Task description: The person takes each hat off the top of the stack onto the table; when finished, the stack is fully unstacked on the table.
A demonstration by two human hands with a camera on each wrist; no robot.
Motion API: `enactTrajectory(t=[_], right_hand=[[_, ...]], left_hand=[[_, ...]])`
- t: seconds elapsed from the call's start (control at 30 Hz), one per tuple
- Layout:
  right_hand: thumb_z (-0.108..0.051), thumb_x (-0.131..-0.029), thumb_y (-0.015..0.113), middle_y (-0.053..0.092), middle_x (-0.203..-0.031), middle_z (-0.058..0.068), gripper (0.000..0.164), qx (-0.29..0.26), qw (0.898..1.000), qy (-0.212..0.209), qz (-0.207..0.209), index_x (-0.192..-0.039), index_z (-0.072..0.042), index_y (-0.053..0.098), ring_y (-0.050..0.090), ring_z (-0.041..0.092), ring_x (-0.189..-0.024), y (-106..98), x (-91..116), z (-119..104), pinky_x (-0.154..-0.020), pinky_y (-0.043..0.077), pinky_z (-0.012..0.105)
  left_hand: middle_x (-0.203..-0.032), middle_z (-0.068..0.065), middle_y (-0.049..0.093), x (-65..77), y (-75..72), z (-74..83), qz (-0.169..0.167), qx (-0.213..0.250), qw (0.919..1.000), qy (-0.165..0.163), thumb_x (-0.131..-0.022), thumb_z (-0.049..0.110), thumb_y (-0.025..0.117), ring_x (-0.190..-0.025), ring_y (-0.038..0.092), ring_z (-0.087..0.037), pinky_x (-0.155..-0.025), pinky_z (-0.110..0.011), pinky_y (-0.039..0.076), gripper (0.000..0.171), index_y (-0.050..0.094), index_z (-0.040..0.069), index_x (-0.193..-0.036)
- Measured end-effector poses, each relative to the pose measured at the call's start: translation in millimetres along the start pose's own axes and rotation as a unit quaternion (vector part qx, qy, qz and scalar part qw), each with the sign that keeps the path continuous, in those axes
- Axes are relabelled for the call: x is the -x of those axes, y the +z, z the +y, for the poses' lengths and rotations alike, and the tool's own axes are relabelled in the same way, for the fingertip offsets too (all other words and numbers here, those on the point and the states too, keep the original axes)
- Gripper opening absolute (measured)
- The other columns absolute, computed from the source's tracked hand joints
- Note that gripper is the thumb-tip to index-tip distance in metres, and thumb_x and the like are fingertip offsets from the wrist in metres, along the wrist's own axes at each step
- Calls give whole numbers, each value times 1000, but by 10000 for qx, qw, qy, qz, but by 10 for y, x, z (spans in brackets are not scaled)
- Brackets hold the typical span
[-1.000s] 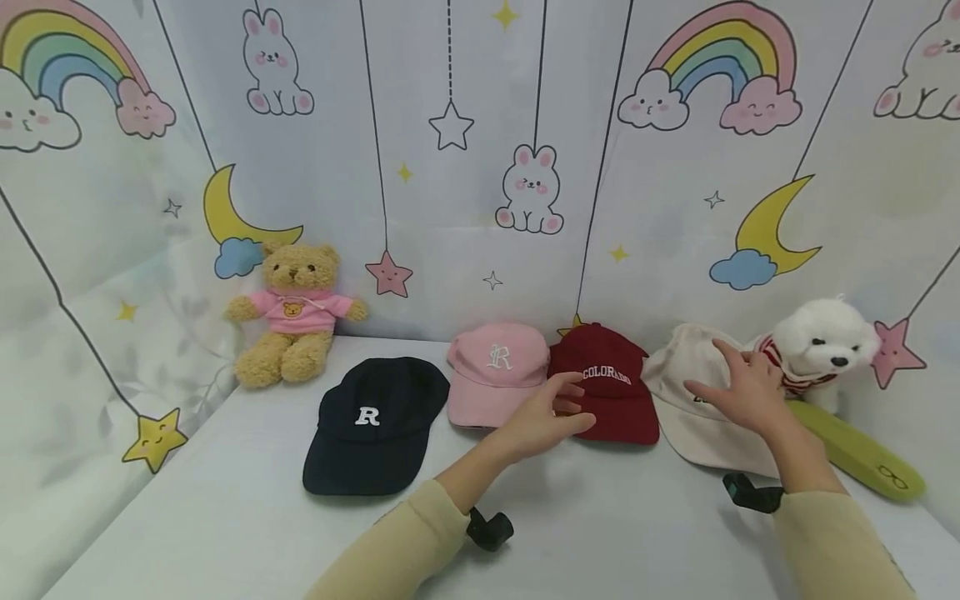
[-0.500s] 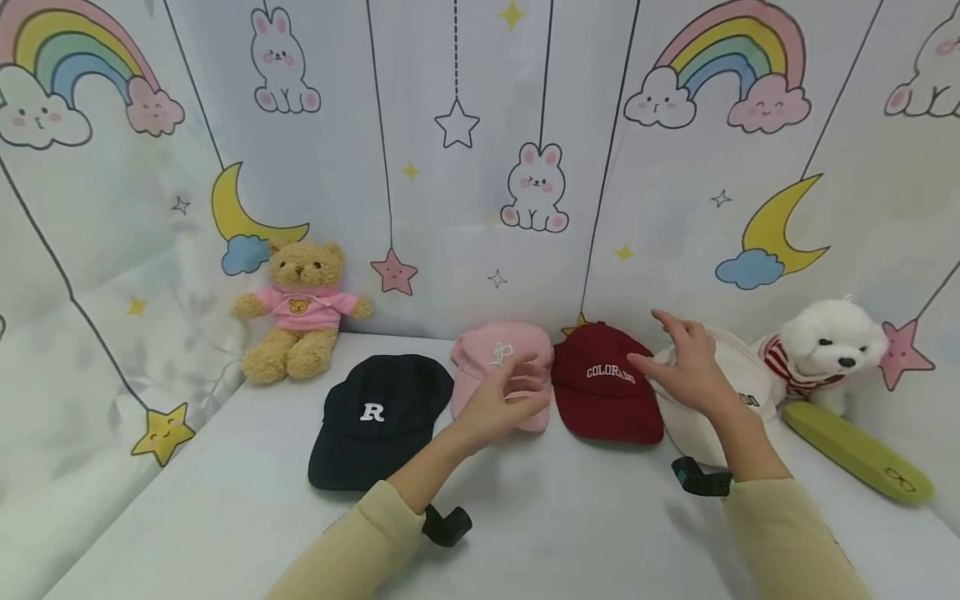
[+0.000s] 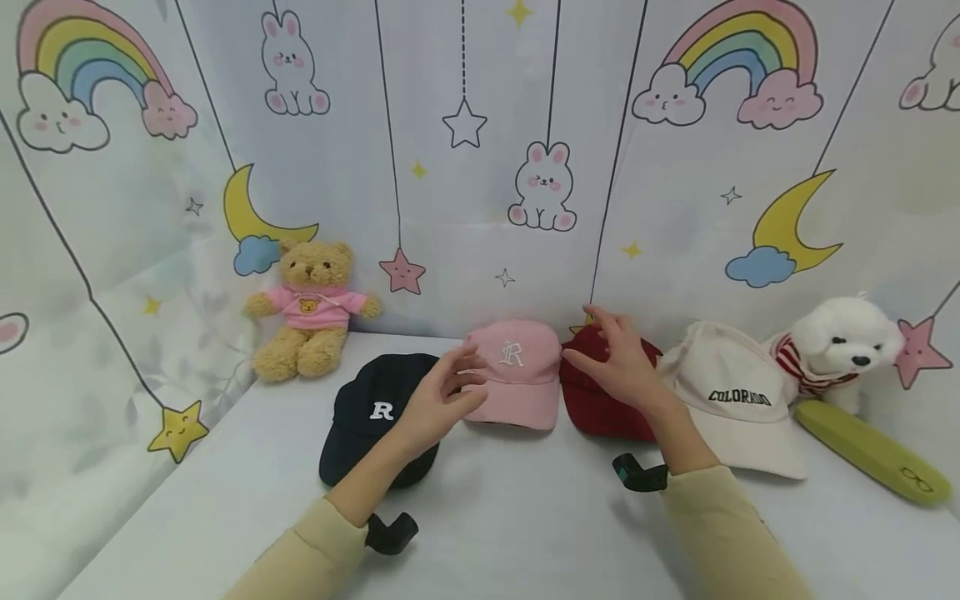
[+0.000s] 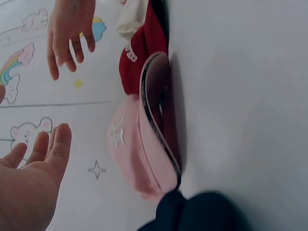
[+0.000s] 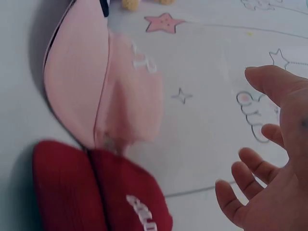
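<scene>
In the head view a row of caps lies on the white table: a black cap (image 3: 356,417), a pink cap (image 3: 517,392), a dark red cap (image 3: 588,404) and a cream cap (image 3: 738,400) lettered COLORADO. My left hand (image 3: 438,404) hovers between the black and pink caps, fingers loosely bent, holding nothing. Over the red cap hangs my right hand (image 3: 622,362), with its thumb and fingers spread and nothing in it. Both wrist views show the hands (image 4: 29,187) (image 5: 279,168) apart from the caps. Part of the red cap's lettering is hidden in the head view.
A teddy bear (image 3: 311,312) in a pink hoodie sits at the back left. At the right are a white plush dog (image 3: 843,342) and a green glasses case (image 3: 870,450). A patterned curtain (image 3: 465,200) stands behind the caps.
Both hands have moved left: the left from near the red cap, past the pink cap, toward the black one; the right from the cream cap to over the red one. The caps have stayed put.
</scene>
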State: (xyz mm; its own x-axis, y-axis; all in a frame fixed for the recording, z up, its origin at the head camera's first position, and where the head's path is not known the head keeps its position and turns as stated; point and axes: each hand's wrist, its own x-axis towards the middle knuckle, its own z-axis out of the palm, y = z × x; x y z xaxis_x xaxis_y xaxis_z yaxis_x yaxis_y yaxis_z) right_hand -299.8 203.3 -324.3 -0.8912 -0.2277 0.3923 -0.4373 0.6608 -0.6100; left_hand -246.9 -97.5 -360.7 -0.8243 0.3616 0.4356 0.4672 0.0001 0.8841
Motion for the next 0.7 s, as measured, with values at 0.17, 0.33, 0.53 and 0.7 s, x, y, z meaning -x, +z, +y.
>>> enactTrajectory(t=[0.17,0.33,0.53,0.7], right_hand=[[-29,-94,72,40,-142,20,74,-182,9994,-297,-12,-155,-13,36,43,37,-125,197,-75,-148,-97,44,59],[-27,-92,73,40,-141,20,74,-505,9978,-378,-192,-155,-14,36,45,40,-125,366,-106,-269,-95,47,59],[-30,-93,74,40,-142,17,74,-816,9954,-392,-326,-155,-20,36,44,39,-127,537,-165,-436,-94,48,57],[-28,-92,74,44,-139,17,72,-928,9937,-505,-363,-155,-19,38,50,39,-121,688,-219,-542,-94,49,55]], left_hand=[[-143,-20,48,134,-203,16,186,-6,9998,13,-98,4,63,-130,48,-42,-100,-27,47,64,33,4,-154],[-142,-23,48,284,-386,21,456,-133,9989,5,-98,1,63,-129,50,-40,-101,-25,46,63,33,1,-153],[-142,-22,48,450,-626,-12,769,-383,9963,-16,-99,-1,61,-128,50,-39,-99,-23,46,61,33,-1,-153],[-142,-22,48,573,-820,-61,1027,-675,9919,-307,-100,2,62,-126,52,-32,-94,-20,48,61,33,0,-153]])
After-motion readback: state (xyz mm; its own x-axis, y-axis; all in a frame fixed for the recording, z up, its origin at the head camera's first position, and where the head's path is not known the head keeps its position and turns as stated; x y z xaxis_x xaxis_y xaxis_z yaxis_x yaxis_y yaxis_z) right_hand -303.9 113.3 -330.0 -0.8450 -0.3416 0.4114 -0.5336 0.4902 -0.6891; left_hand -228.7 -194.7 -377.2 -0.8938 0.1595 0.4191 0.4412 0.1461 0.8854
